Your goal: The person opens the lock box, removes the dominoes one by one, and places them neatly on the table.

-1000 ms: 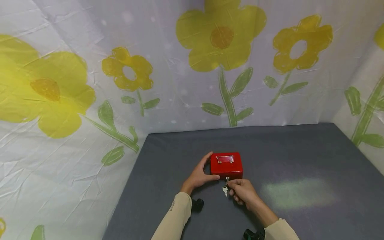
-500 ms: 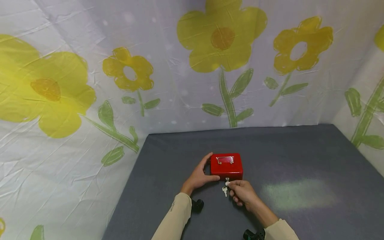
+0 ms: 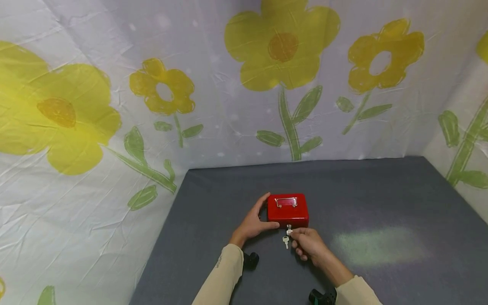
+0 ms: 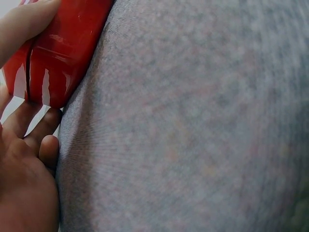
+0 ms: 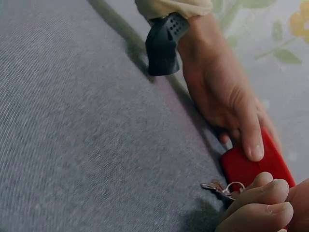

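Note:
A red metal cash box (image 3: 287, 211) with a silver handle (image 3: 286, 202) on its lid sits closed on the grey tabletop. My left hand (image 3: 252, 223) grips its left end, thumb on the front face and fingers round the side and back. In the left wrist view, the box's glossy corner (image 4: 60, 60) lies between thumb and fingers. My right hand (image 3: 309, 244) pinches a small silver key (image 3: 289, 232) at the lock on the front. A second key (image 3: 286, 242) hangs below it, and the right wrist view shows the key ring (image 5: 235, 186).
The dark grey cloth-covered table (image 3: 381, 199) extends around the box. Behind and to the left hangs a pale curtain (image 3: 228, 127) printed with yellow flowers. Black wrist devices (image 3: 250, 260) sit at both cuffs.
The pinched key has turned, its flat silver bow now facing up where it looked dark before. My right fingers shift slightly with it; the left hand and box stay put.

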Motion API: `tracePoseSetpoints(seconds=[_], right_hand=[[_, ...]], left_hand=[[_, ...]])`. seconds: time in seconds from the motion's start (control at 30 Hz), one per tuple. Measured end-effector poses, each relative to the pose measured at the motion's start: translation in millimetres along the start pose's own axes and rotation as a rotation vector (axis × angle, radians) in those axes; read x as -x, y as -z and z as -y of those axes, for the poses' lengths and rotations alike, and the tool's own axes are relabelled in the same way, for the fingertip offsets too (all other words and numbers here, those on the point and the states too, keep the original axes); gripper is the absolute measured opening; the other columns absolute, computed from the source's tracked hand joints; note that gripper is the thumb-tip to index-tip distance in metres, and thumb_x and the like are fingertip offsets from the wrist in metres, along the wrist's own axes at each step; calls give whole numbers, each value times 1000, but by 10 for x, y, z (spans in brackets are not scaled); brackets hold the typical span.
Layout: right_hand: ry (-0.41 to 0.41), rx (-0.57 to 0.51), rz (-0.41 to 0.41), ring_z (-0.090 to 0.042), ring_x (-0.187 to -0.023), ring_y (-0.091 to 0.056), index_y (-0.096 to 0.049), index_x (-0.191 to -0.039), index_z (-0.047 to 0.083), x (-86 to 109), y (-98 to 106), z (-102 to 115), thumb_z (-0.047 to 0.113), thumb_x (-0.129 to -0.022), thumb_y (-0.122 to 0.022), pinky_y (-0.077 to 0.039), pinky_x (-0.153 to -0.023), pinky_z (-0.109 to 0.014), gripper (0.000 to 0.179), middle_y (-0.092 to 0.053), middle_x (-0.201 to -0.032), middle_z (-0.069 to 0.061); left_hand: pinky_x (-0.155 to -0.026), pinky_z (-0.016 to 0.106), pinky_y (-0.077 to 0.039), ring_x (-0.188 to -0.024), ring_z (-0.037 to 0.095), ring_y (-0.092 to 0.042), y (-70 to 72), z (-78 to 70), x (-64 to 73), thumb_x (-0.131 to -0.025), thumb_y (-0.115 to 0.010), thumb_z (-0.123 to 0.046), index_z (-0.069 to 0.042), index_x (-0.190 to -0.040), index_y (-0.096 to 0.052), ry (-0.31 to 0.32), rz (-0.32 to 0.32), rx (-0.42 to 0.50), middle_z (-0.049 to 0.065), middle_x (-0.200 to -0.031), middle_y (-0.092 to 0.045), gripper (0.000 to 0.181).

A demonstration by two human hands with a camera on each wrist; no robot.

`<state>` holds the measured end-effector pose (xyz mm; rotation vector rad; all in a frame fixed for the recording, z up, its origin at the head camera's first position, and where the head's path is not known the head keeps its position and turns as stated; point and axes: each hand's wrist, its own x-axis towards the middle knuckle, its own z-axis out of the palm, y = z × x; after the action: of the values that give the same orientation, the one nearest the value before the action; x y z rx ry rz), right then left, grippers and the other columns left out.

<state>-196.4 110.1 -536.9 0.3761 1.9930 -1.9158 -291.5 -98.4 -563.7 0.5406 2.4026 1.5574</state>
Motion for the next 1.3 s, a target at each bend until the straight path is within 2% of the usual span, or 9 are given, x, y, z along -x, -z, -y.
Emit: tracePoseSetpoints(seconds=[0.23,0.53,0.7,0.8,0.9,1.03,1.1,1.2,1.3], right_hand=[[-49,-30,41,-9,-50,-39,-62,-111,-2,-3,17,38,11,-105,-47,-35,-44,-21,20,-49,-65,1],[-43,-34,47,-9,-49,-39,-61,-111,-2,4,24,31,11,-104,-49,-35,-44,-21,19,-50,-65,1],[-17,-33,40,-9,-50,-41,-61,-118,-5,24,56,24,12,-102,-55,-36,-45,-22,24,-54,-66,1],[6,7,24,-8,-48,-40,-64,-118,-6,37,142,24,15,-100,-61,-37,-44,-23,28,-55,-65,1],[35,133,-15,-9,-46,-41,-70,-109,-4,51,293,58,21,-97,-68,-38,-44,-25,28,-56,-65,1],[135,357,-41,-14,-51,-49,-70,-102,-2,58,534,155,28,-91,-76,-41,-47,-30,32,-61,-67,-3],[209,449,-38,-16,-57,-53,-68,-105,-2,44,639,201,30,-89,-78,-44,-51,-32,37,-63,-72,-5],[346,543,-44,-20,-73,-63,-64,-116,-5,5,756,239,31,-89,-79,-51,-63,-35,47,-70,-89,-11],[448,569,-81,-27,-96,-66,-60,-129,-4,-66,814,241,31,-89,-80,-54,-79,-41,57,-70,-114,-20]], left_hand=[[-117,62,-32,-149,24,-37,4,-2,-10,-81,-86,-35,-31,-162,-26,-2,2,-11,-4,-162,-39,101],[-118,62,-30,-150,24,-36,-4,8,-8,-80,-87,-34,-29,-162,-26,7,0,-11,-4,-163,-38,102],[-118,61,-30,-150,23,-36,-3,5,-2,-80,-86,-35,-29,-162,-26,8,1,-12,-5,-162,-39,102],[-118,61,-31,-150,23,-36,-5,-2,-1,-80,-86,-36,-30,-162,-26,10,0,-19,-5,-163,-38,102],[-117,60,-33,-149,23,-36,-6,-11,-4,-80,-86,-37,-30,-162,-26,13,0,-27,-5,-163,-38,102],[-116,60,-33,-149,25,-37,1,-22,0,-80,-85,-37,-29,-162,-25,6,0,-24,-4,-163,-38,102],[-116,60,-34,-149,26,-38,6,-21,2,-80,-85,-36,-28,-163,-25,2,-1,-25,-3,-163,-38,103],[-116,59,-34,-149,26,-38,6,-12,2,-80,-86,-36,-28,-163,-25,4,-2,-33,-2,-163,-39,103],[-117,58,-34,-150,25,-37,-2,-7,2,-79,-86,-37,-30,-162,-25,14,-5,-41,-3,-164,-38,103]])
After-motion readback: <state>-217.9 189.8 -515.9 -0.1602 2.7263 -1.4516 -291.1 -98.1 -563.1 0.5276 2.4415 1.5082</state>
